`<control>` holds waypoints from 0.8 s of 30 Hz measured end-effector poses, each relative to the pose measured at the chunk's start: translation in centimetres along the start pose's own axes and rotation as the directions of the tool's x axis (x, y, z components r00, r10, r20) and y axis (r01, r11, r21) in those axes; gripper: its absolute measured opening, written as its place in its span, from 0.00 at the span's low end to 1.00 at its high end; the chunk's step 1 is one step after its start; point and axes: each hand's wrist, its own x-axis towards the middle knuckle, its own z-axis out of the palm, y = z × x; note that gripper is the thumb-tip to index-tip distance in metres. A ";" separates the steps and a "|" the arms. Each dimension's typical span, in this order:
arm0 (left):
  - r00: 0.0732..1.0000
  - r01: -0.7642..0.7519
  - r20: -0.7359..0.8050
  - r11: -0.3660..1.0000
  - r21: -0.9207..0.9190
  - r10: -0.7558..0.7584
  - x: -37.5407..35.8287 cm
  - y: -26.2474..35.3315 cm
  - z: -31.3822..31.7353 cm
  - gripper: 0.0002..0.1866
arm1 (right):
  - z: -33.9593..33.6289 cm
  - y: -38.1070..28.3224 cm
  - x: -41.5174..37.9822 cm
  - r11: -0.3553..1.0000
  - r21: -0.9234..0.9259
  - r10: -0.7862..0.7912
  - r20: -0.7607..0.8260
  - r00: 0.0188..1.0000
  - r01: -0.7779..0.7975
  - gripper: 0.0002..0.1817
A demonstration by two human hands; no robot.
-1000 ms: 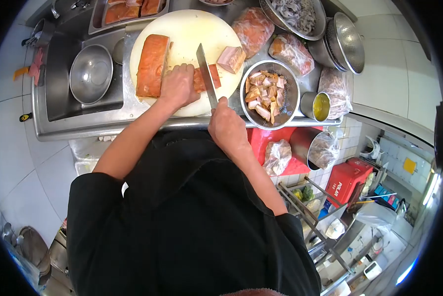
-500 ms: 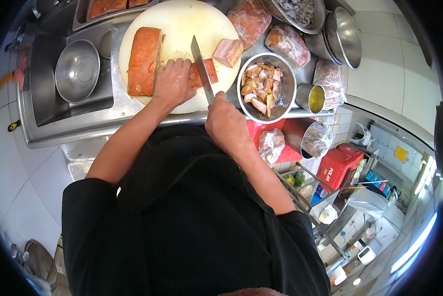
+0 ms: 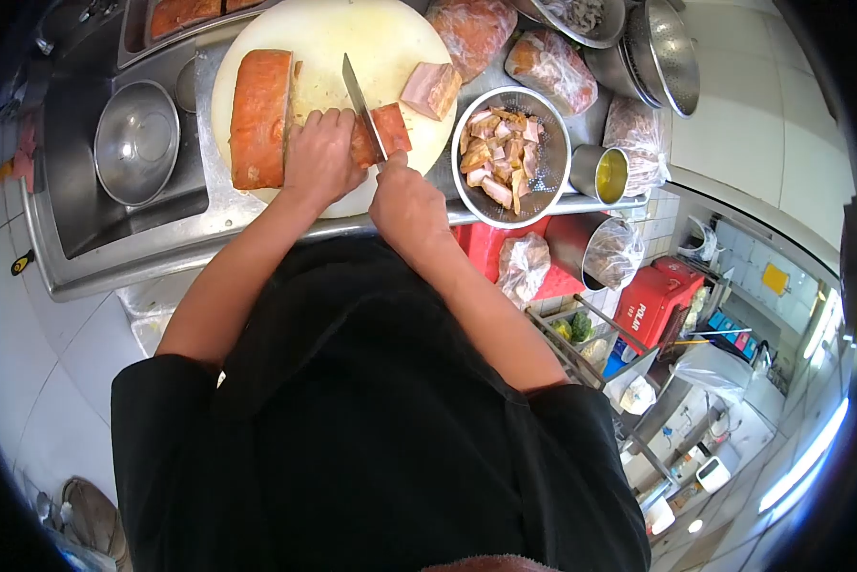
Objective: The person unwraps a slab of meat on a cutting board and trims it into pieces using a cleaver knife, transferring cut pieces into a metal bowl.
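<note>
My right hand (image 3: 410,212) is closed round the handle of a knife (image 3: 360,100), whose blade lies across a reddish strip of meat (image 3: 387,131) on the round white cutting board (image 3: 338,38). Curled fingers of my left hand (image 3: 323,157) hold that strip just left of the blade. A larger slab of meat (image 3: 259,119) lies beside my left hand, on its left. At the board's right side rests a thick pale-pink chunk (image 3: 430,91). Cut pieces (image 3: 503,157) fill part of a perforated metal bowl (image 3: 558,181) to the right of the board.
An empty metal bowl (image 3: 136,143) sits in the sink (image 3: 77,205) at the left. Bagged meat (image 3: 552,71), a metal cup of yellow liquid (image 3: 610,175) and stacked colanders (image 3: 665,59) stand at the right. The counter's metal edge (image 3: 257,240) runs below the board.
The knife and my right hand have shifted left across the strip, toward my left hand. The whole view has also moved slightly.
</note>
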 end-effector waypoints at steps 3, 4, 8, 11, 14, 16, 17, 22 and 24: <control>0.999 0.030 0.022 0.999 0.013 -0.031 0.4 0.1 0.0 0.25 | -0.5 0.2 -0.2 0.999 -0.045 -0.001 0.039 0.999 0.003 0.12; 0.999 0.039 0.033 0.999 0.006 -0.039 0.2 0.3 -0.1 0.26 | -0.8 0.3 -0.9 0.999 -0.041 0.008 0.062 0.998 -0.005 0.12; 0.997 0.074 0.035 0.997 -0.006 -0.073 0.3 0.5 -0.6 0.25 | -2.4 1.1 -4.6 0.999 -0.016 0.037 0.124 0.992 -0.036 0.12; 0.998 0.061 0.027 0.998 -0.002 -0.061 0.3 0.4 -0.2 0.25 | 1.0 2.5 -3.4 1.000 -0.015 0.020 0.059 0.998 -0.019 0.11; 0.999 0.039 0.030 0.999 0.005 -0.039 0.4 0.4 -0.3 0.25 | 3.0 3.1 -1.7 0.999 0.000 -0.037 -0.042 0.998 0.037 0.10; 0.997 0.056 0.057 0.998 -0.015 -0.055 0.6 0.4 -0.5 0.25 | 2.6 3.4 -2.0 0.999 0.016 -0.047 -0.052 0.998 0.048 0.10; 0.996 0.071 0.061 0.996 -0.053 -0.068 0.6 0.5 -1.0 0.26 | 2.7 3.9 -2.4 0.999 0.032 -0.040 -0.051 0.998 0.041 0.10; 0.981 0.176 0.069 0.668 -0.723 -0.184 -0.1 0.3 -4.9 0.33 | 3.1 6.0 -4.0 0.997 0.074 -0.001 -0.035 0.999 0.003 0.17; 0.967 0.214 0.158 0.298 -0.930 -0.202 0.0 -1.1 -5.0 0.34 | 3.1 6.2 -3.8 0.997 0.073 -0.034 -0.052 0.998 0.038 0.16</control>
